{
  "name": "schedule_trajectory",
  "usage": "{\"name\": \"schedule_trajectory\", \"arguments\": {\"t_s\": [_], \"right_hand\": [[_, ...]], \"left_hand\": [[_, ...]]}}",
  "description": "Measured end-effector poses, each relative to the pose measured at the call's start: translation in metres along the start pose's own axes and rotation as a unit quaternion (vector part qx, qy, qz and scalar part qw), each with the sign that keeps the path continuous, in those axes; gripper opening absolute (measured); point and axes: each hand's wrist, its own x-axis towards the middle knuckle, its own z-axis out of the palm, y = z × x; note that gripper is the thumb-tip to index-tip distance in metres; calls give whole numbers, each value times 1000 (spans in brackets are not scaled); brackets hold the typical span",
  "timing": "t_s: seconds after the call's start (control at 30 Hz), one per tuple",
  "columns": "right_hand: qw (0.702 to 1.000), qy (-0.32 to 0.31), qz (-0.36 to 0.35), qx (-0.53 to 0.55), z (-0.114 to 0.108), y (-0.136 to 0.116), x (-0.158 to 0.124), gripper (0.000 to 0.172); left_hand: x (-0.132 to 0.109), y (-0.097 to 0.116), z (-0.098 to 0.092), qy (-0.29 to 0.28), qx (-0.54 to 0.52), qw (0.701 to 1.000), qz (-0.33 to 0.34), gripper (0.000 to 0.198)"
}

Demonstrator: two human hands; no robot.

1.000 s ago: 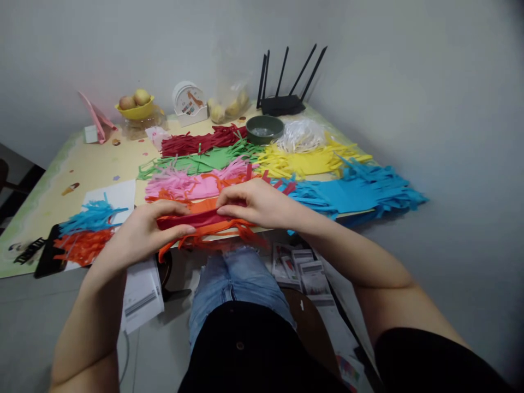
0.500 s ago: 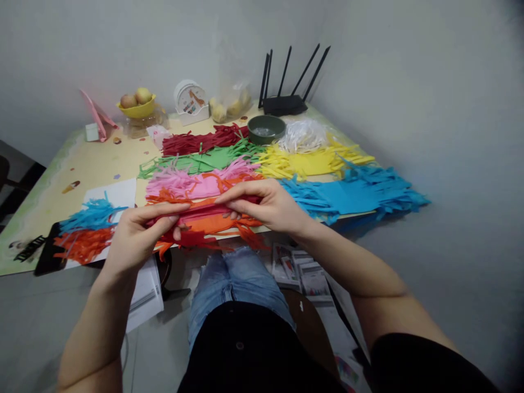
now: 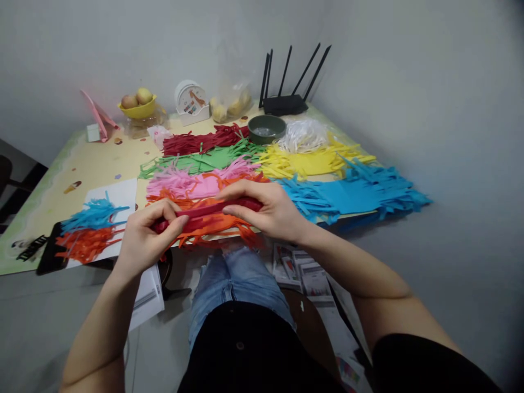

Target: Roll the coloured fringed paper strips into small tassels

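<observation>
A rolled strip of red paper is stretched between my two hands above the table's front edge. My left hand is closed round its left end, thumb along the top. Fingers of my right hand grip the other end. Orange fringed paper lies just beneath the strip. Behind it are pink, green and dark red fringed papers. Yellow and blue fringed papers lie to the right.
At the back stand a green bowl, a black router, a yellow fruit bowl and a pink stand. White strips lie beside the green bowl. A black phone-like object lies at the front left.
The fingers of my left hand have curled round the red strip and moved slightly right. The strip looks narrower and tighter, and its loose red part below no longer shows.
</observation>
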Motion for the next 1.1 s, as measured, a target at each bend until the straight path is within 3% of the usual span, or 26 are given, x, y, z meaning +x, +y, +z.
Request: {"name": "schedule_trajectory", "arguments": {"t_s": [0.13,0.27,0.37,0.5,0.7,0.83,0.93,1.1], "right_hand": [[998,-10,51,-23,-2,-1,2,15],[997,-3,76,8,-3,-1,4,6],[993,-14,97,68,-3,-2,3,8],[973,-47,136,179,-3,3,2,21],[940,-82,139,300,-6,15,6,23],[964,-136,88,213,-14,16,9,12],[984,-156,3,90,-24,13,9,18],[972,-200,-106,-56,-33,12,11,22]], "left_hand": [[2,-3,1,13,54,998,6,14],[5,-2,-1,-32,78,996,4,15],[3,-1,0,-38,-13,998,-44,18],[0,0,4,-29,-177,974,-136,23],[-1,0,4,-10,-244,956,-164,16],[-2,-6,3,-26,-238,963,-122,10],[-3,-11,1,-50,-187,978,-76,13],[6,-3,-5,-130,-24,991,-5,10]]}}
